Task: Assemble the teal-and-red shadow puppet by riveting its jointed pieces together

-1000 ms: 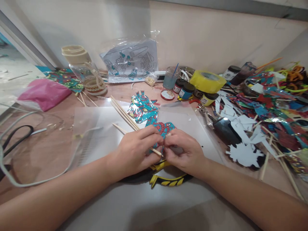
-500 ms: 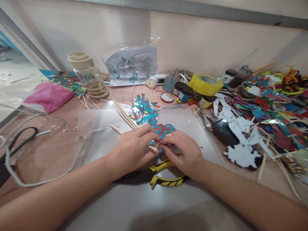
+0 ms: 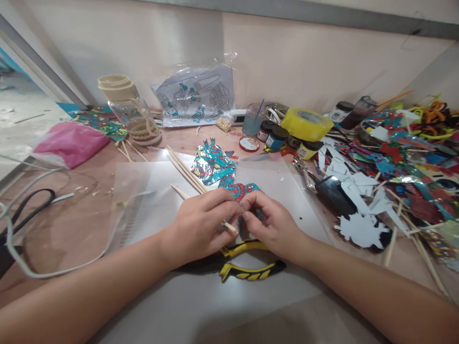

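My left hand (image 3: 206,222) is closed around a wooden stick (image 3: 178,192); its pointed end sticks out on the far left side and its other end below the fingers. Fingertips of my right hand (image 3: 276,227) are pinched together, touching the left fingertips; whatever they grip is too small to make out. Under and beyond both hands lies a painted teal-and-red cutout figure (image 3: 214,165), partly covered by them. More wooden sticks (image 3: 186,169) lie left of it. Yellow-and-black handled pliers (image 3: 251,273) rest just below the hands.
A white sheet (image 3: 143,177) lies under the work. Behind stand a clear bottle (image 3: 132,114), a cup (image 3: 252,122), paint jars (image 3: 276,138) and a yellow tape roll (image 3: 306,125). White paper cutouts (image 3: 362,229) and coloured scraps pile up at right. A white cable (image 3: 21,267) curls at left.
My right fingers have curled in closer to my left fingertips, and the pale piece seen at the right fingers no longer shows. The left hand and its stick have shifted slightly right.
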`<state>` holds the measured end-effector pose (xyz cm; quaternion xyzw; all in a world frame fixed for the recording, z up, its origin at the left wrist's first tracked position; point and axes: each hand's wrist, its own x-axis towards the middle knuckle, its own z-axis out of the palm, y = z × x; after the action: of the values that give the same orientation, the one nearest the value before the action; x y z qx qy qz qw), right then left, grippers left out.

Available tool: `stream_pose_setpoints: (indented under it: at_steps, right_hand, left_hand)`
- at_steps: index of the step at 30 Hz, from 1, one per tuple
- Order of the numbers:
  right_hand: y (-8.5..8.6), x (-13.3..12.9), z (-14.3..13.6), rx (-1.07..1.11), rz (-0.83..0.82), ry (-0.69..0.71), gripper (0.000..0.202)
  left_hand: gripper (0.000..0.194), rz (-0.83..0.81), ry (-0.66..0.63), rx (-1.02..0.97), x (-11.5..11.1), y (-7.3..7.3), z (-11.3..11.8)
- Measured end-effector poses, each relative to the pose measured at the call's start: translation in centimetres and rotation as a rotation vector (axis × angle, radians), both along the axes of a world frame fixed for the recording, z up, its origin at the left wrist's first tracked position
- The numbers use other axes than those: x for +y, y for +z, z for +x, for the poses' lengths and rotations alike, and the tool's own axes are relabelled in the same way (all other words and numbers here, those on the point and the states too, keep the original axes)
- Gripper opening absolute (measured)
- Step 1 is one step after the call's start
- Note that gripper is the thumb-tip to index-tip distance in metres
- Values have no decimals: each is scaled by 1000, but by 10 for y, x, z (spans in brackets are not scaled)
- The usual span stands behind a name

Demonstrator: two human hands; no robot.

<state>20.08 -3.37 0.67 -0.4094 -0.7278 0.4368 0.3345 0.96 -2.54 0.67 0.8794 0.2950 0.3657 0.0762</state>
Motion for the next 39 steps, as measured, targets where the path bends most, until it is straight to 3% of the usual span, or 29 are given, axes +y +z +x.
stream_pose_setpoints:
  at_steps: [2,4,8,13,18,24,39]
  right_hand:
    - [1,0,0,62,-134,13,7]
    - [0,2,1,90,-167,-2,10]
    - [-1,4,2,109,-79,-83,11]
    - [1,2,2,26,-14,-141,8]
    - [13,7,4,195,-273,-152,16]
    - [27,6,4,299,-545,-25,25]
    - [13,5,3,415,-694,42,29]
  left_hand:
    - [12,36,8,-16,0,1,-1]
    - [11,42,32,-22,1,2,-2]
    - [9,32,121,-25,2,3,-2]
    - [9,-9,124,46,1,2,-2]
    - [25,48,123,62,2,7,-5]
    - [12,95,73,64,5,5,-8]
    - [16,104,37,64,6,4,-3]
